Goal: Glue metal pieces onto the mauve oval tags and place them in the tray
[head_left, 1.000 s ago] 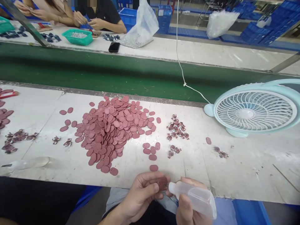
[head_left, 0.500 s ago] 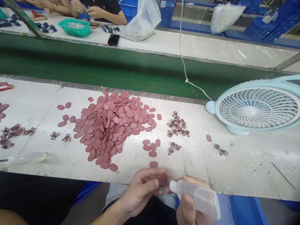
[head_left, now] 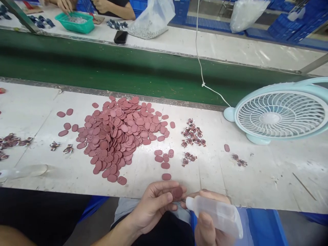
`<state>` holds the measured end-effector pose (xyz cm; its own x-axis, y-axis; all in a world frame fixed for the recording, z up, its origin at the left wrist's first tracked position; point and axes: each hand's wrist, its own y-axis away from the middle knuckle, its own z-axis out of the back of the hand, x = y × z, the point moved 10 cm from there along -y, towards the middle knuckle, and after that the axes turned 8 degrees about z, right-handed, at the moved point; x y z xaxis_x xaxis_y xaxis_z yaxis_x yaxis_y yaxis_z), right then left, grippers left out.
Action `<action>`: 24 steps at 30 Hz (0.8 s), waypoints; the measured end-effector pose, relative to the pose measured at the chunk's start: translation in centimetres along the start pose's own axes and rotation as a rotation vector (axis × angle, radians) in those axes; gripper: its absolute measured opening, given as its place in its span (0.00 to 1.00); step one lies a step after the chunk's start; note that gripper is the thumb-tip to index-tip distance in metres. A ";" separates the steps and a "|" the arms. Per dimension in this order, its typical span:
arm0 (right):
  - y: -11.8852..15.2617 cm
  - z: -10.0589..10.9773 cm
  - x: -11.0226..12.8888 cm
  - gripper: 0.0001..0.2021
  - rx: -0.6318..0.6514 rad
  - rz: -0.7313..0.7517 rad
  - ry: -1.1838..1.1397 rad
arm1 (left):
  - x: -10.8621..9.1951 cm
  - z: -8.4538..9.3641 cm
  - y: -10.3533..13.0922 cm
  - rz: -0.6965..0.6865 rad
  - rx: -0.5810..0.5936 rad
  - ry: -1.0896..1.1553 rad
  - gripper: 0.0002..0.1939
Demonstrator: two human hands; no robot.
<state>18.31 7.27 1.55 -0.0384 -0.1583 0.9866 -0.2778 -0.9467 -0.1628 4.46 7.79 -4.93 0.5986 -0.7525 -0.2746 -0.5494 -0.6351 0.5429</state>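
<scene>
"What is the left hand (head_left: 155, 205) doing?"
"Pinching a flat, dark-red oval piece (head_left: 177, 193). The thumb presses from the near side and the fingers curl behind, so there is no gap beyond the piece's own thickness. It sits at the near edge of the white tabletop (head_left: 258, 181)."
"And the right?"
"The right hand (head_left: 207, 229) is wrapped around a translucent white plastic squeeze bottle (head_left: 219, 215), thumb on the near side, fingers on the far side, as wide apart as the bottle is thick."
"Does the nozzle touch the oval?"
"I can't tell; its tip is just beside the oval's lower right rim."
"How are the arms set?"
"The left forearm slants in from the lower left, palm turned partly up. The right hand tilts the bottle, base low and cap towards the left hand."
"What lies beyond?"
"A big heap of matching dark-red ovals (head_left: 120, 133), reaching towards the tabletop's far edge."
</scene>
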 end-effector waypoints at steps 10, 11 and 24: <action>-6.5 5.2 -7.9 0.21 -0.077 -0.657 -1.693 | -0.3 0.5 0.3 0.008 0.003 -0.002 0.12; -7.0 5.7 -8.4 0.20 -0.023 -0.673 -1.746 | -0.3 0.6 0.3 0.012 -0.002 -0.006 0.12; -8.9 2.2 -6.3 0.09 0.110 -0.164 0.307 | -0.9 1.5 0.6 -0.006 -0.073 -0.036 0.12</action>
<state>23.13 16.07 -3.20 -0.2929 0.0739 0.9533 -0.2001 -0.9797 0.0145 2.69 7.85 -5.56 0.5794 -0.7555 -0.3058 -0.5009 -0.6260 0.5976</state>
